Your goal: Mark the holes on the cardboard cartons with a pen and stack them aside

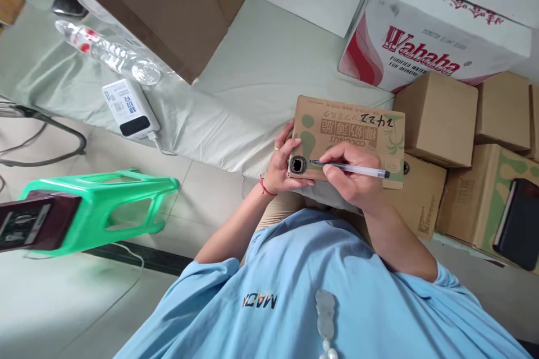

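Note:
A printed cardboard box with green shapes and handwritten digits lies in front of me at the edge of the cloth-covered surface. At its left end, my left hand grips the box, thumb on the upper face. Near that hand, a ragged dark hole with a black outline shows in the cardboard. My right hand holds a pen with a pale barrel and dark end. The pen's tip is just right of the hole, at or close to the box face; I cannot tell whether it touches.
Plain cardboard boxes and a white Wahaha carton stand at the right. A dark phone-like object rests on another box. Leftward are a plastic bottle, a white power bank with a cable, and a green stool.

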Available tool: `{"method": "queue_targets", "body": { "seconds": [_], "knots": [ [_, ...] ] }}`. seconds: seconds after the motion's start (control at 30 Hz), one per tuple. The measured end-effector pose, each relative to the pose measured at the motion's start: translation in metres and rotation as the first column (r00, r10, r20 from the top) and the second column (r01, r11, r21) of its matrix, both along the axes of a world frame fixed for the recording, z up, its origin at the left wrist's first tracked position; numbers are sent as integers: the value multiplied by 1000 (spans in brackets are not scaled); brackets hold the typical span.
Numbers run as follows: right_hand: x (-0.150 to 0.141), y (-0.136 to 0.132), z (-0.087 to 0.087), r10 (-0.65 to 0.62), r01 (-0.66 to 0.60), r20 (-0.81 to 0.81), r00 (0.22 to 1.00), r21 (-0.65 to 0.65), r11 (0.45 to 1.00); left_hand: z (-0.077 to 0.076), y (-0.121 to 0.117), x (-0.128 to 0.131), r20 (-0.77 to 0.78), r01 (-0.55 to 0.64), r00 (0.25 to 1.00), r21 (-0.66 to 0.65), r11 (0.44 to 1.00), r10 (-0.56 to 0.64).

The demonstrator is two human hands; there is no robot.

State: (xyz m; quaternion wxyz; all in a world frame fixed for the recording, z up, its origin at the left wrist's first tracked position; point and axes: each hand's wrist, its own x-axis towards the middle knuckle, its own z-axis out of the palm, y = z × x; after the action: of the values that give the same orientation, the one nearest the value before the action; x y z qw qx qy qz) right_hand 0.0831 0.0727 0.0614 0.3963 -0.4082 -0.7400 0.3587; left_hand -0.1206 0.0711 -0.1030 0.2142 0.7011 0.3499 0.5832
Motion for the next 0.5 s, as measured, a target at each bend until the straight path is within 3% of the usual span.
{"method": "queue_targets", "body": {
  "seconds": [0.13,0.33,0.5],
  "knots": [
    [-3,1,0,61,-67,77,995,73,995,0,0,0,4,-17,1000,7,1000,17],
    [-5,0,-2,39,-61,127,991,177,982,1,2,2,6,-6,1000,33,999,6],
    [-1,2,1,165,-182,120,979,143,973,-6,-1,1,-14,-62,998,-16,998,62]
  ]
}}
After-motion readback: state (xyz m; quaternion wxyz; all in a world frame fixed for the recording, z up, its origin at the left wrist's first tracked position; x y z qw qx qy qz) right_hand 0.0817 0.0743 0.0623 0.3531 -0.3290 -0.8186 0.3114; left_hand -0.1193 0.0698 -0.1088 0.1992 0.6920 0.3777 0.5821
